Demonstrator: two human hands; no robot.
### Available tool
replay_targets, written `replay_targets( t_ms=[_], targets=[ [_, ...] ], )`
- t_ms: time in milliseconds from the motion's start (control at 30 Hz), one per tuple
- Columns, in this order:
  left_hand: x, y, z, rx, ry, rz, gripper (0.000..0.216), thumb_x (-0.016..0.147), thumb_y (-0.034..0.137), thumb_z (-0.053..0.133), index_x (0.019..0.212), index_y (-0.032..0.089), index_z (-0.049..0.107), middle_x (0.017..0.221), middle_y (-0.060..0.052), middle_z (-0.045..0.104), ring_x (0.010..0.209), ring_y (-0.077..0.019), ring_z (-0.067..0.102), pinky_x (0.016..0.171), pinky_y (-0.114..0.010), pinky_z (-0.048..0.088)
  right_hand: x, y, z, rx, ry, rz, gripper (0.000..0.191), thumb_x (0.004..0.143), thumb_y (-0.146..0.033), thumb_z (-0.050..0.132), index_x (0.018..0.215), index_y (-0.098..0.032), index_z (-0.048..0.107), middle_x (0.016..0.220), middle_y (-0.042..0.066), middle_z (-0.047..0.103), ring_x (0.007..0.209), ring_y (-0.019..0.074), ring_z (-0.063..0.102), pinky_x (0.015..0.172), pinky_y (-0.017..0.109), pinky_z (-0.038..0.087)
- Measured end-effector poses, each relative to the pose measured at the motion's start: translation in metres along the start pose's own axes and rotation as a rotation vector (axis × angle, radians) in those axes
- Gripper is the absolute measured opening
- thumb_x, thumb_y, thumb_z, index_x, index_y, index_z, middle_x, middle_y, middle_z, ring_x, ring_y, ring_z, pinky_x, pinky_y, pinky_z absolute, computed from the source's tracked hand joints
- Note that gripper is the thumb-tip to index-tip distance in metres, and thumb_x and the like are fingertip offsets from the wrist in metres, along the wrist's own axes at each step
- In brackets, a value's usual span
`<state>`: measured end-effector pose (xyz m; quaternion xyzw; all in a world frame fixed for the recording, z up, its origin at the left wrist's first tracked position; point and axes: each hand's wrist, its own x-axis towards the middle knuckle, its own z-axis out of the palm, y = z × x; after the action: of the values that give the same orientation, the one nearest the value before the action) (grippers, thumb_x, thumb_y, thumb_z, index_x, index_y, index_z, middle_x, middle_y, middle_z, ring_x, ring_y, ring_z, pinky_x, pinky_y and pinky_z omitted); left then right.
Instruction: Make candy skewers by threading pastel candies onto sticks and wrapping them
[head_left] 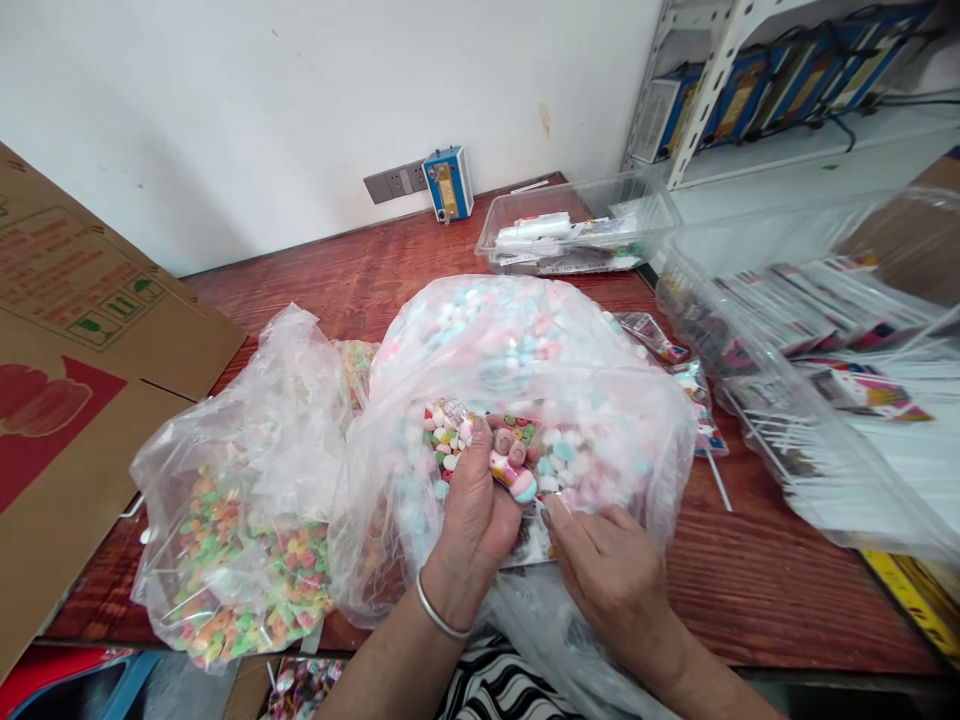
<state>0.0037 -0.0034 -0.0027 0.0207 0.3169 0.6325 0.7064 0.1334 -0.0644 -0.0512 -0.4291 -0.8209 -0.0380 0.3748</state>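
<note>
My left hand [484,500] is closed, its fingers curled over a small, shiny packet of colourful candies [442,440]. At its fingertips a pink, white and light-blue candy [524,487] shows. My right hand [611,560] is just beside it, thumb and fingers pressed together near the packet's lower edge; what they pinch is hidden. Both hands are at the mouth of a large clear plastic bag [645,420] full of pastel pink, blue and white candies. A second clear bag [292,370] to the left holds orange, green and yellow ring-shaped candies [225,560].
A cardboard box [97,400] stands at the left. Behind is a clear tray [577,215] of packets, with a blue device [448,185] by the wall. To the right, a large clear bin [780,450] contains white sticks and printed packets. A wrapped lollipop [705,415] lies beside it.
</note>
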Motion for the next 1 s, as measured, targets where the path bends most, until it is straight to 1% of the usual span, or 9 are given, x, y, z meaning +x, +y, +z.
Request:
replay_targets(
  t_ms=[200,267,400,467,633,733,833,933,1000],
  targets=[
    [-0.011,-0.015,-0.004,0.072,-0.122,0.001,0.016,0.088,0.033,0.066,0.090,0.019,0.060,0.063,0.007,0.045,0.055,-0.0064,0.047,0.077,-0.026,0.049,0.007,-0.009,0.002,0.449,-0.145,0.496,0.024,0.101,-0.022,0.040,0.087,-0.018,0.060,0.068,0.000,0.063,0.058,0.0140,0.058,0.054,0.024,0.041],
    [-0.011,-0.013,-0.006,0.104,-0.133,-0.025,0.019,0.086,0.035,0.067,0.091,0.018,0.061,0.064,0.005,0.048,0.059,-0.0086,0.052,0.077,-0.028,0.049,0.008,-0.009,0.002,0.536,-0.184,0.576,0.028,0.101,-0.024,0.040,0.078,-0.020,0.055,0.065,-0.001,0.059,0.055,0.0124,0.055,0.051,0.022,0.039],
    [-0.003,0.004,-0.008,0.094,-0.111,-0.015,0.025,0.082,0.034,0.072,0.098,0.016,0.064,0.073,0.002,0.055,0.069,-0.0112,0.058,0.076,-0.028,0.051,0.002,-0.005,0.000,0.423,-0.192,0.469,0.031,0.101,-0.024,0.038,0.076,-0.019,0.056,0.061,-0.002,0.057,0.051,0.0124,0.052,0.050,0.022,0.036],
    [0.003,0.010,-0.007,0.068,-0.081,0.039,0.022,0.082,0.030,0.072,0.097,0.017,0.063,0.071,0.005,0.053,0.063,-0.0080,0.054,0.072,-0.025,0.051,0.000,-0.005,0.001,0.271,-0.151,0.362,0.033,0.101,-0.024,0.038,0.077,-0.018,0.059,0.057,-0.001,0.056,0.051,0.0138,0.052,0.052,0.024,0.033],
    [0.000,-0.007,-0.007,0.078,-0.077,0.042,0.016,0.083,0.025,0.072,0.085,0.016,0.060,0.057,0.010,0.036,0.045,-0.0023,0.035,0.060,-0.020,0.046,0.009,-0.010,0.008,0.070,-0.086,0.203,0.042,0.102,-0.018,0.034,0.069,-0.017,0.060,0.054,0.002,0.056,0.050,0.0155,0.048,0.054,0.028,0.030],
    [-0.003,-0.018,-0.009,0.111,-0.102,0.008,0.018,0.083,0.029,0.072,0.089,0.016,0.060,0.059,0.009,0.042,0.048,-0.0035,0.042,0.063,-0.021,0.048,0.016,-0.010,0.009,0.049,-0.076,0.204,0.045,0.104,-0.019,0.031,0.068,-0.017,0.059,0.054,0.002,0.057,0.050,0.0155,0.049,0.054,0.028,0.031],
    [0.002,-0.007,-0.011,0.104,-0.087,0.007,0.021,0.083,0.029,0.072,0.096,0.016,0.062,0.071,0.004,0.054,0.064,-0.0080,0.056,0.071,-0.024,0.050,0.013,-0.005,0.006,0.067,-0.077,0.235,0.042,0.104,-0.024,0.034,0.074,-0.016,0.062,0.057,0.002,0.059,0.051,0.0157,0.051,0.055,0.028,0.032],
    [0.011,0.012,-0.012,0.077,-0.040,0.054,0.019,0.082,0.025,0.072,0.096,0.017,0.062,0.070,0.005,0.052,0.061,-0.0065,0.053,0.067,-0.022,0.049,0.005,-0.003,0.002,0.158,-0.129,0.288,0.036,0.105,-0.028,0.035,0.090,-0.015,0.065,0.064,0.003,0.064,0.056,0.0159,0.057,0.056,0.026,0.035],
    [0.013,0.015,-0.012,0.074,-0.029,0.081,0.016,0.083,0.023,0.071,0.094,0.018,0.062,0.064,0.007,0.047,0.055,-0.0051,0.047,0.063,-0.021,0.048,0.001,-0.005,0.001,0.197,-0.169,0.297,0.037,0.105,-0.027,0.032,0.091,-0.015,0.064,0.063,0.002,0.063,0.055,0.0156,0.058,0.055,0.025,0.036]
  ],
)
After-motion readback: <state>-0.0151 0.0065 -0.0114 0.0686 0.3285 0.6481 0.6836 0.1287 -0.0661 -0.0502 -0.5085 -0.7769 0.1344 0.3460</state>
